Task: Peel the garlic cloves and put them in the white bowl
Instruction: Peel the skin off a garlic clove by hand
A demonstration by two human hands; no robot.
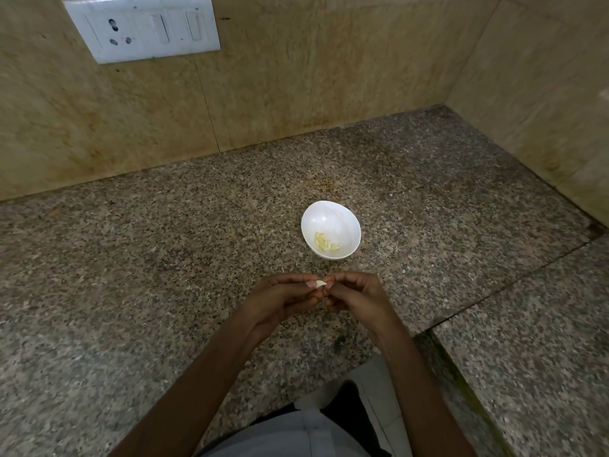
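Two hands meet at lower centre of the head view, above a speckled granite worktop (158, 258). The left hand (280, 300) comes in from the lower left, fingers curled, its grip closed on a garlic clove (320, 284) between thumb and fingertips. The right hand (357, 298) comes in from the lower right, fingers likewise curled, its grip pinching the right-hand end of the same clove. The clove shows white; whether any skin is lifted cannot be told.

The white bowl (329, 214) stands upright on the worktop just above the hands in the frame, apart from them. Several peeled cloves (324, 243), pale yellow, lie together on its floor toward the near side.

A seam runs across the right of the frame, where a second granite slab (527, 341) adjoins the first. Beige wall tiles (296, 77) fill the upper half and meet in a corner at upper right. A white switch plate (141, 26) with a socket and rocker switches is fixed at upper left. Light grey clothing (290, 437) shows at the bottom edge between the forearms.
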